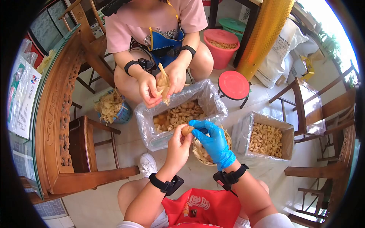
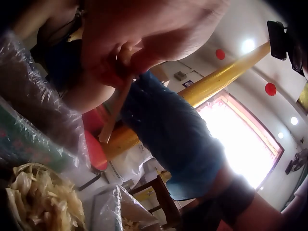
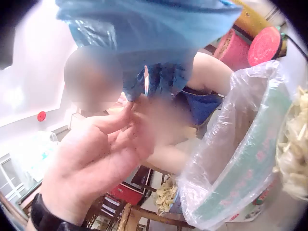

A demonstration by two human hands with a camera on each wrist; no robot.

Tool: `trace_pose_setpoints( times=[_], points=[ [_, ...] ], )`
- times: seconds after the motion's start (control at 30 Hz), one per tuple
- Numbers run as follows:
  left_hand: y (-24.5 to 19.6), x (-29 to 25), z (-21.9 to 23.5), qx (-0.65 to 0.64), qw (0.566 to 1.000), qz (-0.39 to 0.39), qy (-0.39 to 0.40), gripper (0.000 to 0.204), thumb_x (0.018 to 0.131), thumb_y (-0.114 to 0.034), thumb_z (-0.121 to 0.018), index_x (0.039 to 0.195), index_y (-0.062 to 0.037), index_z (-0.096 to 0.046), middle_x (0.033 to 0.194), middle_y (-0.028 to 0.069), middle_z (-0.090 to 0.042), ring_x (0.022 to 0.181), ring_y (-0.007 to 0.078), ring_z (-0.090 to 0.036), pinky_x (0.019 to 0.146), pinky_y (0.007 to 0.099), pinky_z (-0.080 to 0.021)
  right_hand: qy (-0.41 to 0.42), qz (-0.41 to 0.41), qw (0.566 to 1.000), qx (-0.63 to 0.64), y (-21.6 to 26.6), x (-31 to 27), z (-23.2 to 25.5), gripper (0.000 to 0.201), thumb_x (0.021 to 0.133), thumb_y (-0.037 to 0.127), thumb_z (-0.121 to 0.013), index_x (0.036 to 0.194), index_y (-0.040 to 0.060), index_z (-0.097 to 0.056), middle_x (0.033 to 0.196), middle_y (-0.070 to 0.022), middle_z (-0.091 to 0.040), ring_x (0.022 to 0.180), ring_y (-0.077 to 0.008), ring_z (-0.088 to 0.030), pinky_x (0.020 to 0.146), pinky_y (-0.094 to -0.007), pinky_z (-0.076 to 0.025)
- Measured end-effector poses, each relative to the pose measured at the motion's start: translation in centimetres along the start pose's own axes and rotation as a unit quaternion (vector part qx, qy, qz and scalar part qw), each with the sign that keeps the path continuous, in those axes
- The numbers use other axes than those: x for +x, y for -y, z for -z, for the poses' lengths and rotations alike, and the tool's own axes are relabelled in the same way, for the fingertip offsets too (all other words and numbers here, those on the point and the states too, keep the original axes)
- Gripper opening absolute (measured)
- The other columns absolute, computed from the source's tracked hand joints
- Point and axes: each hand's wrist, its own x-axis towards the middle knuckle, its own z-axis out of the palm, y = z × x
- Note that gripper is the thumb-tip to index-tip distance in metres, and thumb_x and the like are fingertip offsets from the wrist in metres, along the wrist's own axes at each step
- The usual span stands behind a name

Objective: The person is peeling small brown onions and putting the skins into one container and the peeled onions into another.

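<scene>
My bare left hand (image 1: 177,147) grips a small, tan, bulb-like piece (image 1: 187,130) between thumb and fingers, above the near edge of a plastic-lined box. On my right hand (image 1: 215,145) is a blue glove, and its fingertips pinch the same piece from the right. A pale strip of peel (image 2: 114,115) hangs below the fingers in the left wrist view. Under the gloved hand stands a round basket of pale peelings (image 1: 201,152), partly hidden by it. The lined box (image 1: 146,133) holds many pale, clove-like pieces (image 1: 178,117). In the right wrist view, the fingers cover most of the held piece.
Across the box sits another person, whose hands (image 1: 161,85) hold a larger husked piece. To the right stands a second lined box (image 1: 243,142) of pale pieces. A red stool (image 1: 234,84), a pink bucket (image 1: 221,57), a blue peelings bin (image 1: 123,114) and wooden chairs surround us.
</scene>
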Motion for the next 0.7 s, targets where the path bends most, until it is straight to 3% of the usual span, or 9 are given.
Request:
trace_pose_setpoints(
  times=[0.07, 0.17, 0.23, 0.33, 0.5, 0.57, 0.7],
  points=[
    [0.1, -0.1, -0.1, 0.005, 1.000, -0.005, 0.000, 0.025, 0.093, -0.007, -0.050, 0.117, -0.0021, -0.047, 0.089, 0.0021, -0.058, 0.075, 0.0068, -0.052, 0.065, 0.0223, -0.043, -0.006, 0.024, 0.999, -0.030, -0.2, -0.2, 0.0, 0.025, 0.084, 0.006, -0.062, 0.109, 0.0026, -0.060, 0.092, -0.0053, -0.062, 0.076, -0.0104, -0.056, 0.069, -0.0264, -0.048],
    [-0.7, -0.2, 0.1, -0.075, 0.996, 0.050, 0.008, 0.027, 0.092, -0.007, -0.050, 0.119, -0.0029, -0.047, 0.088, 0.0018, -0.059, 0.075, 0.0064, -0.052, 0.066, 0.0224, -0.043, -0.013, 0.063, 0.995, -0.078, -0.1, -0.5, -0.1, 0.025, 0.081, 0.004, -0.064, 0.106, 0.0034, -0.061, 0.091, -0.0057, -0.061, 0.077, -0.0119, -0.058, 0.069, -0.0266, -0.047],
    [-1.3, -0.4, 0.3, -0.151, 0.979, 0.132, 0.031, 0.028, 0.092, -0.009, -0.051, 0.120, -0.0042, -0.048, 0.089, 0.0022, -0.059, 0.076, 0.0070, -0.053, 0.069, 0.0221, -0.043, -0.014, 0.079, 0.992, -0.096, 0.1, -0.6, -0.1, 0.023, 0.080, 0.004, -0.064, 0.103, 0.0033, -0.062, 0.091, -0.0053, -0.061, 0.077, -0.0123, -0.058, 0.071, -0.0265, -0.047],
    [-1.3, -0.5, 0.7, -0.197, 0.963, 0.174, 0.059, 0.029, 0.093, -0.012, -0.051, 0.121, -0.0072, -0.048, 0.091, 0.0021, -0.059, 0.083, 0.0101, -0.053, 0.075, 0.0246, -0.042, -0.003, 0.138, 0.979, -0.147, 0.6, -0.5, 0.3, 0.019, 0.079, 0.001, -0.064, 0.097, 0.0031, -0.062, 0.086, -0.0072, -0.059, 0.076, -0.0188, -0.060, 0.068, -0.0288, -0.047],
    [-1.3, -0.7, 0.6, -0.225, 0.958, 0.172, 0.043, 0.028, 0.092, -0.011, -0.053, 0.119, -0.0063, -0.049, 0.090, 0.0025, -0.059, 0.080, 0.0101, -0.055, 0.074, 0.0245, -0.044, -0.008, 0.204, 0.958, -0.201, 1.2, -0.4, 0.4, 0.017, 0.076, -0.001, -0.063, 0.091, 0.0037, -0.061, 0.082, -0.0118, -0.057, 0.074, -0.0284, -0.059, 0.065, -0.0320, -0.047],
    [-1.5, -0.7, 0.7, -0.303, 0.929, 0.204, 0.056, 0.026, 0.092, -0.010, -0.053, 0.117, -0.0077, -0.049, 0.092, 0.0038, -0.059, 0.084, 0.0127, -0.055, 0.078, 0.0280, -0.044, -0.008, 0.217, 0.950, -0.223, 1.1, -0.6, 0.5, 0.018, 0.074, -0.001, -0.064, 0.091, 0.0041, -0.061, 0.082, -0.0115, -0.058, 0.074, -0.0285, -0.059, 0.065, -0.0329, -0.048],
    [-1.8, -0.5, 0.8, -0.367, 0.907, 0.192, 0.084, 0.024, 0.092, -0.011, -0.053, 0.115, -0.0079, -0.050, 0.095, 0.0040, -0.058, 0.087, 0.0131, -0.055, 0.080, 0.0286, -0.043, -0.012, 0.265, 0.919, -0.292, 1.3, -0.6, 0.5, 0.021, 0.072, 0.000, -0.064, 0.091, 0.0062, -0.061, 0.084, -0.0106, -0.059, 0.072, -0.0295, -0.060, 0.063, -0.0359, -0.048]
  ],
)
